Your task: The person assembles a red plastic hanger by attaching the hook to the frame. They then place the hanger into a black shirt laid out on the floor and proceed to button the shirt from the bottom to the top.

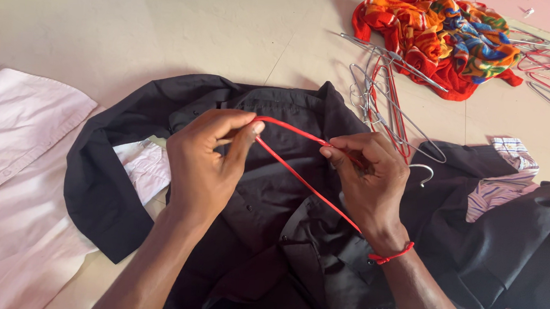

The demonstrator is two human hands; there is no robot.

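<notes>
Black shirt point(294, 241) underneath, left hand point(206, 162) and right hand point(371, 182) pinching red hanger point(299, 176) between them

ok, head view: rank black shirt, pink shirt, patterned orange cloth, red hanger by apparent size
1. black shirt
2. pink shirt, cut off by the frame
3. patterned orange cloth, farther away, so unsure
4. red hanger

A single head-worn camera looks steeply down and forward at the floor point(168, 22) from close above. The forearms enter from the bottom edge; the view reaches the floor's far part at the top. No second view overlaps it.
</notes>
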